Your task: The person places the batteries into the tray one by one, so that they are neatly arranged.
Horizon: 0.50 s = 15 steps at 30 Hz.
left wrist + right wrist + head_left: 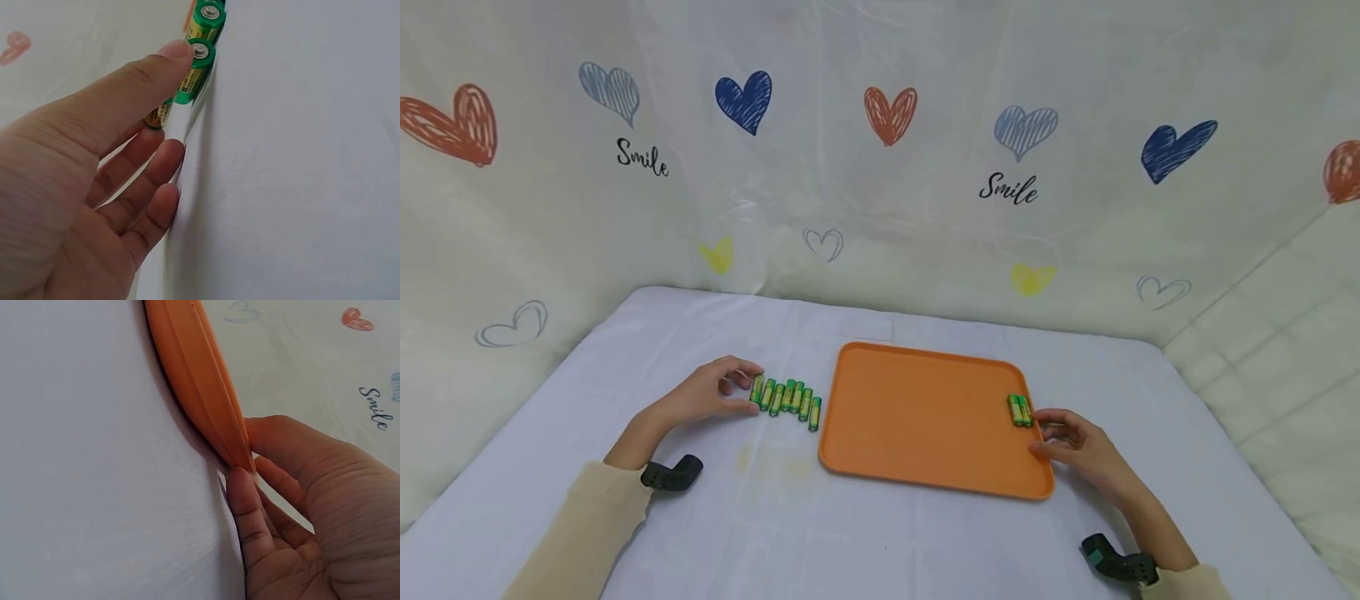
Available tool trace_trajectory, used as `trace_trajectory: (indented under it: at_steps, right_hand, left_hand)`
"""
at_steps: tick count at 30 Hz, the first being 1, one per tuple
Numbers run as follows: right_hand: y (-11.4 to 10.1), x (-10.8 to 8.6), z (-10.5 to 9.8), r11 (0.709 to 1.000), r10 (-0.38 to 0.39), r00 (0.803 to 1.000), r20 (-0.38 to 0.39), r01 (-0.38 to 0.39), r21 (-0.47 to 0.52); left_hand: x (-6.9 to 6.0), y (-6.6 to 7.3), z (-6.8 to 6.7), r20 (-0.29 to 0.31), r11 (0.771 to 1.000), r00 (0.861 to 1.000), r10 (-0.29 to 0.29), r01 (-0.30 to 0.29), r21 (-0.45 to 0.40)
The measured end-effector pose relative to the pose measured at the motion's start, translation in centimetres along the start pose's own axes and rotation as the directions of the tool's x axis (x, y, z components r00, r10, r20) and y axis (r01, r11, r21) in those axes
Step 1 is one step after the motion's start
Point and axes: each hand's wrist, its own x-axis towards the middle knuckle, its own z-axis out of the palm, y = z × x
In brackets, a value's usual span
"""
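Note:
My left hand (700, 392) is at the left end of a row of several green and yellow batteries (790, 396). Its thumb and index finger pinch the leftmost battery (757, 389) by its ends. In the left wrist view, the thumb of the left hand (119, 144) partly hides that battery (156, 117), beside another battery (195, 75). Two batteries (1019, 410) lie side by side inside the right rim of an orange tray (925, 417). My right hand (1086, 450) touches that rim with loosely bent fingers. The right wrist view shows the thumb of the right hand (300, 506) against the tray (200, 375).
A white cloth (760, 533) covers the table. Behind it hangs a pale sheet (940, 250) printed with hearts and words. Dark bands (672, 473) are worn on both wrists.

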Motion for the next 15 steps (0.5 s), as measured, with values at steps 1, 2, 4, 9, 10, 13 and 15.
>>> trace_trajectory:
  at_steps: [1,2,4,9,10,13,15]
  right_hand:
    - [0.0,0.0,0.0,1.000,-0.001,1.000,0.001,0.001,0.003]
    - [0.0,0.0,0.0,1.000,0.000,1.000,0.002,0.000,0.006]
    - [0.0,0.0,0.0,1.000,0.003,1.000,0.006,-0.003,0.012]
    - [-0.1,0.0,0.1,1.000,0.005,1.000,0.012,-0.005,0.018]
    - [-0.1,0.0,0.1,1.000,-0.002,1.000,0.013,0.002,0.015]
    - [-0.2,0.0,0.0,1.000,-0.006,1.000,0.009,0.006,0.018]
    - [-0.2,0.0,0.0,1.000,-0.012,1.000,0.009,0.011,0.013]
  left_hand:
    - [0.0,0.0,0.0,-0.003,1.000,1.000,0.003,-0.003,-0.005]
    - [0.0,0.1,-0.1,-0.008,1.000,1.000,0.001,-0.001,-0.008]
    - [0.0,0.1,-0.1,-0.013,1.000,1.000,0.003,-0.003,-0.012]
    - [0.1,0.5,-0.2,-0.024,0.999,0.999,0.028,-0.028,-0.028]
    - [0.2,0.6,-0.2,-0.028,0.999,0.999,0.030,-0.031,-0.030]
    - [0.4,0.9,-0.2,-0.039,0.999,0.999,0.035,-0.036,-0.032]
    - [0.5,1.2,-0.2,-0.042,0.999,0.999,0.026,-0.028,-0.033]
